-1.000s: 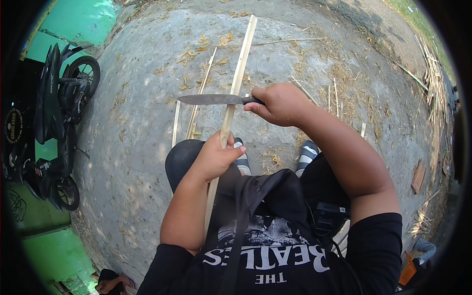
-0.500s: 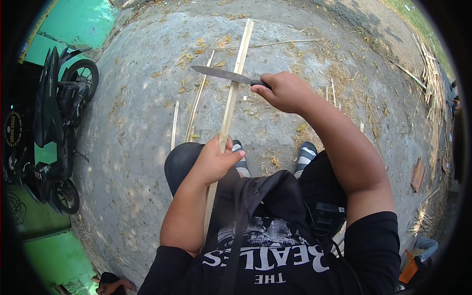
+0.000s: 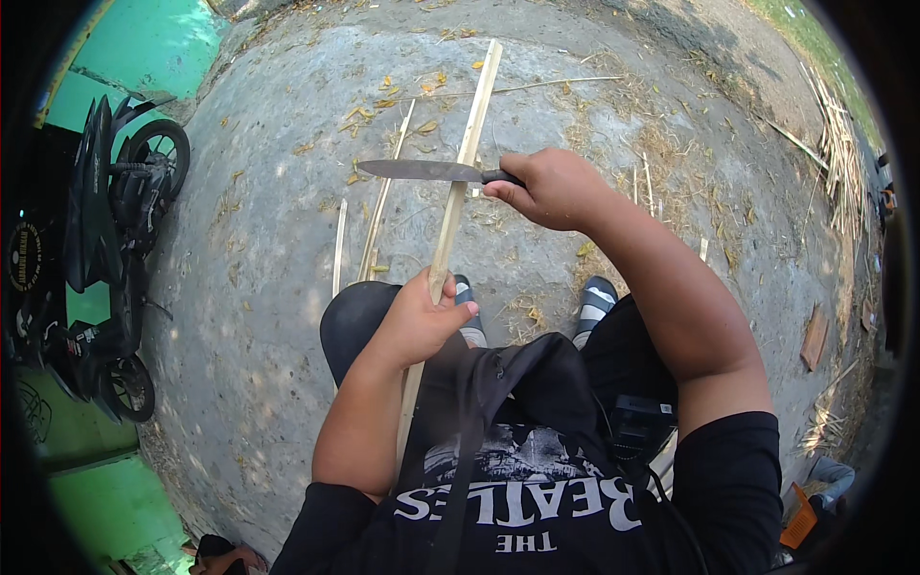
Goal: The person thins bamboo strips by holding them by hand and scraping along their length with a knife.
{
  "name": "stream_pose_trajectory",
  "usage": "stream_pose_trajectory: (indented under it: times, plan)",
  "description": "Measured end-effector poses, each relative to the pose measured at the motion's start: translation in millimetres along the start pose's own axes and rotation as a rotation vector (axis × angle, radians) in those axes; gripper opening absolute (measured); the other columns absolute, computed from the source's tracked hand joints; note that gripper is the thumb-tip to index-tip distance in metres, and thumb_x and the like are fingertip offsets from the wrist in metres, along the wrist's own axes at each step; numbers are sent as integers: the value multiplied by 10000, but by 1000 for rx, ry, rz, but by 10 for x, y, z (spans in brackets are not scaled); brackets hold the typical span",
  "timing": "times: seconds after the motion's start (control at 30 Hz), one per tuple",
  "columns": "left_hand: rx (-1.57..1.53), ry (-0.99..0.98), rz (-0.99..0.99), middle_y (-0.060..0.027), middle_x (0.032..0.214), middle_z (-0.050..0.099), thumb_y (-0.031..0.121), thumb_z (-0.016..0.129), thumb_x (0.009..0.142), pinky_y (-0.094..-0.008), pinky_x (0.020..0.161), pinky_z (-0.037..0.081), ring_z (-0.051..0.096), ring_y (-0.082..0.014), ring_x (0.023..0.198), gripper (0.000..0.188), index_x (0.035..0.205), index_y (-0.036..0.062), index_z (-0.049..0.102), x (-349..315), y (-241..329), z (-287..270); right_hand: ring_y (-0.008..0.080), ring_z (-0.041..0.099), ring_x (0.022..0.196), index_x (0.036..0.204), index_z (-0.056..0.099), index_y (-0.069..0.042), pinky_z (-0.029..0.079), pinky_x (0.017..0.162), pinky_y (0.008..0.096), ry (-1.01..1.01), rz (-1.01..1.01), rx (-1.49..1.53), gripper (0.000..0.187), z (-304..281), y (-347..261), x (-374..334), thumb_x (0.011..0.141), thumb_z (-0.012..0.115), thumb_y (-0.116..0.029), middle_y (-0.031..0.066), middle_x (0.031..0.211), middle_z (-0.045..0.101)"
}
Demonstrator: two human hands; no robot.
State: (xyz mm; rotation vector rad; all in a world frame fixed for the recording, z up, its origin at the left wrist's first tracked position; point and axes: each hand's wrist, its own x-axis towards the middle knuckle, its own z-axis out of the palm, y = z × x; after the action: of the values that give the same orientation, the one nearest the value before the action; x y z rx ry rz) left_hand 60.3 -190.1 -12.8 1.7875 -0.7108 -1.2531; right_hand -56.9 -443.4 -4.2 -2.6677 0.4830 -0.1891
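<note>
My left hand (image 3: 422, 321) is closed round a long pale wooden strip (image 3: 448, 227), which looks like split bamboo. The strip slopes up and away from beside my left forearm, its far end above the ground. In my right hand (image 3: 548, 189) is the dark handle of a large knife (image 3: 418, 171). Its long blade points left and lies across the strip, seemingly touching it, between my left hand and the far end. Where the blade's edge meets the wood is too small to make out.
Thin strips (image 3: 385, 196) lie on the grey concrete ground (image 3: 259, 240) ahead. A pile of split sticks (image 3: 843, 172) is at the far right. A motorcycle (image 3: 120, 230) stands at left by a green wall. My sandalled feet (image 3: 596, 305) are below. A brown wood piece (image 3: 815, 337) lies right.
My right hand has drawn the knife a little nearer along the strip, and the blade has turned closer to level. My left hand keeps its grip in nearly the same place.
</note>
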Motion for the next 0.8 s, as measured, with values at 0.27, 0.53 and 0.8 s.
stream_pose_trajectory:
  times: [0.27, 0.53, 0.8]
  plan:
    - [-83, 14, 43, 44, 900, 476, 33, 795, 862, -199, 687, 426, 467, -36, 794, 350, 1013, 81, 483, -30, -121, 11, 427, 682, 820, 944, 677, -64, 529, 719, 526, -35, 146, 36, 553, -140, -28, 47, 1007, 519, -590, 197, 796, 694]
    - [-71, -13, 51, 58, 869, 473, 8, 760, 872, -183, 636, 394, 458, -10, 754, 333, 1022, 104, 479, -91, -17, 12, 430, 673, 797, 927, 671, -68, 521, 713, 531, 15, 163, 80, 536, -114, 24, 77, 1005, 530, -580, 201, 765, 678]
    - [-111, -78, 11, 71, 776, 494, 18, 740, 888, -201, 510, 359, 454, -10, 594, 323, 1025, 118, 464, -90, 46, -21, 421, 677, 797, 931, 663, -75, 519, 714, 530, -6, 228, 76, 548, -167, 230, 105, 1013, 510, -594, 189, 753, 674]
